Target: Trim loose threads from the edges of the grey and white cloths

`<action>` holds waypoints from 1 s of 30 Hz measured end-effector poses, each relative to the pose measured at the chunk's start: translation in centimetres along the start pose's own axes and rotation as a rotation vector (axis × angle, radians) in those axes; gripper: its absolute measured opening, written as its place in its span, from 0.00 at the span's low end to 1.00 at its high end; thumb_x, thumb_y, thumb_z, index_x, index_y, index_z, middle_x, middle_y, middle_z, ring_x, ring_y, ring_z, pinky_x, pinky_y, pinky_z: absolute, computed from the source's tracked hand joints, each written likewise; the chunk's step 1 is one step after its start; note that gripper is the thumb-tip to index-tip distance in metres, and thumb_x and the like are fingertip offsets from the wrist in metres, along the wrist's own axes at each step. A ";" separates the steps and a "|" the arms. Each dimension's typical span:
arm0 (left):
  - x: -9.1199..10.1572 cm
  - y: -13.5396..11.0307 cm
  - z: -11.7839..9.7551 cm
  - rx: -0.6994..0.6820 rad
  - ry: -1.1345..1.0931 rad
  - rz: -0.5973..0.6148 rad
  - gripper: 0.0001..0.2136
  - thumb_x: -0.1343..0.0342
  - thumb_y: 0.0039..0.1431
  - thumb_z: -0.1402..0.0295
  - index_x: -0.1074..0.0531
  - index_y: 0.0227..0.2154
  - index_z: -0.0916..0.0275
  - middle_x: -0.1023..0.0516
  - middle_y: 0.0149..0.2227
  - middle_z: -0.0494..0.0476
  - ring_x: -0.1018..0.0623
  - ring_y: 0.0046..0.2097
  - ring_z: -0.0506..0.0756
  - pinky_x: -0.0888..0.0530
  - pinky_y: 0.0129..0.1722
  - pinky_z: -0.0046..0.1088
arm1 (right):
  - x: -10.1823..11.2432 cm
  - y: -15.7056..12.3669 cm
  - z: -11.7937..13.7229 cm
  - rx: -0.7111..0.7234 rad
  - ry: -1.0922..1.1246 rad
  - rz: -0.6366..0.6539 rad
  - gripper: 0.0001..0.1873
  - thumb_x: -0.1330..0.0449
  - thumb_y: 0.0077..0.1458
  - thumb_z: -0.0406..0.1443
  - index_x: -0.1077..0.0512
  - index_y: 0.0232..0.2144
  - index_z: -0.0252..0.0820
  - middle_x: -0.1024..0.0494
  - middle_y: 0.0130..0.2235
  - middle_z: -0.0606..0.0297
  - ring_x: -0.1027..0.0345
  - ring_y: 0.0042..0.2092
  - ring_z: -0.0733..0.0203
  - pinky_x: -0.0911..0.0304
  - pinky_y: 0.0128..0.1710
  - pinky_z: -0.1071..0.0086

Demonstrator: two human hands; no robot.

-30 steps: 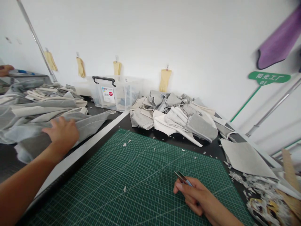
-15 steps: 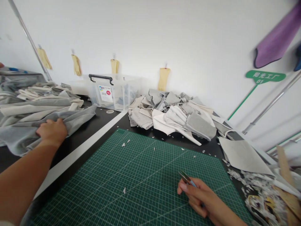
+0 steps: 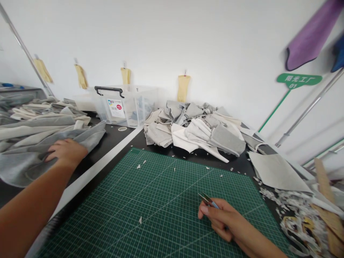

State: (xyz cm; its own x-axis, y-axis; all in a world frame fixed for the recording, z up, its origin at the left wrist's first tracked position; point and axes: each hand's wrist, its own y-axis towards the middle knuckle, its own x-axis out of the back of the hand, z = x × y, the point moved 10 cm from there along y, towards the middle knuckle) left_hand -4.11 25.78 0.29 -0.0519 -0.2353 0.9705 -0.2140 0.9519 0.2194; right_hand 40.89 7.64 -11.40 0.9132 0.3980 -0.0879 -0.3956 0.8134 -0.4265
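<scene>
Left hand point(image 3: 66, 150) open, palm down on gray fabric point(image 3: 27, 168), fabric under grip, not pinched. Right hand point(image 3: 220, 218) closed on blue-handled tweezers point(image 3: 208, 200), over green cutting mat point(image 3: 113, 215). Fabric pieces heaped point(image 3: 193, 132) on bench point(image 3: 113, 139), beyond right grip.

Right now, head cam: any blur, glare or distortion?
Head view: light is soft and even, no hard glare. Wide-lens distortion bows the grid of the green cutting mat toward the edges, and the frame sits tilted. The purple cloth at top right looks soft. The tweezers in the right hand are readable, but too small for fine detail.
</scene>
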 end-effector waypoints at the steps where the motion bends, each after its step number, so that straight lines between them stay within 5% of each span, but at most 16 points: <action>1: 0.0 -0.1 -1.2 -0.030 -0.013 -0.011 0.26 0.45 0.58 0.58 0.32 0.58 0.63 0.26 0.50 0.71 0.32 0.55 0.69 0.32 0.49 0.47 | -0.1 0.0 -0.1 -0.007 0.002 0.015 0.22 0.39 0.61 0.52 0.27 0.39 0.37 0.52 0.18 0.79 0.61 0.17 0.75 0.66 0.18 0.73; 7: -0.5 -0.3 -8.6 -0.213 -0.079 -0.129 0.28 0.47 0.60 0.66 0.38 0.64 0.58 0.31 0.58 0.69 0.32 0.58 0.69 0.33 0.53 0.48 | -0.3 0.2 0.2 0.014 -0.003 0.016 0.22 0.39 0.61 0.52 0.27 0.38 0.37 0.52 0.18 0.80 0.62 0.17 0.75 0.67 0.18 0.74; 14: -3.9 -1.8 -22.0 -0.692 -0.022 -0.269 0.28 0.46 0.58 0.74 0.35 0.62 0.53 0.35 0.64 0.64 0.39 0.65 0.68 0.41 0.61 0.52 | -0.4 -0.5 0.3 0.051 -0.038 -0.007 0.24 0.40 0.61 0.53 0.27 0.39 0.37 0.52 0.18 0.79 0.61 0.17 0.75 0.67 0.18 0.74; 19: -5.3 0.2 -23.9 -0.628 -0.072 -0.253 0.13 0.50 0.64 0.73 0.24 0.47 0.59 0.23 0.48 0.66 0.27 0.53 0.65 0.34 0.53 0.46 | -0.2 -0.7 0.1 0.070 -0.033 -0.041 0.24 0.39 0.59 0.54 0.28 0.38 0.37 0.51 0.18 0.79 0.61 0.17 0.75 0.67 0.18 0.74; 21: -3.1 1.3 -22.9 -0.511 -0.184 -0.334 0.13 0.53 0.67 0.72 0.26 0.48 0.61 0.22 0.45 0.67 0.25 0.50 0.64 0.32 0.47 0.41 | -0.2 -0.7 0.2 0.078 -0.044 -0.040 0.24 0.40 0.60 0.54 0.27 0.38 0.36 0.51 0.18 0.79 0.61 0.17 0.75 0.67 0.18 0.74; 24: 2.7 2.1 -20.2 -0.301 -0.422 -0.546 0.14 0.58 0.72 0.68 0.30 0.52 0.61 0.22 0.44 0.65 0.23 0.46 0.62 0.32 0.43 0.38 | -0.5 -0.7 0.5 0.094 -0.049 -0.010 0.23 0.40 0.61 0.53 0.27 0.38 0.36 0.51 0.18 0.79 0.61 0.17 0.75 0.67 0.18 0.74; 30: 14.2 -0.3 -16.1 -0.107 -0.766 -0.839 0.20 0.69 0.77 0.61 0.37 0.57 0.64 0.25 0.51 0.63 0.25 0.51 0.58 0.33 0.46 0.39 | -0.7 -0.8 1.0 0.126 -0.017 0.027 0.21 0.41 0.63 0.50 0.27 0.40 0.35 0.50 0.20 0.78 0.61 0.18 0.75 0.66 0.18 0.74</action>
State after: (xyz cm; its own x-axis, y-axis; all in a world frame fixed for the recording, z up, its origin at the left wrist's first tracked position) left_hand 10.89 25.31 15.58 -0.5215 -0.8280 0.2060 -0.3794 0.4413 0.8132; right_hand 40.47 7.08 -10.11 0.9005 0.4271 -0.0823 -0.4305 0.8484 -0.3080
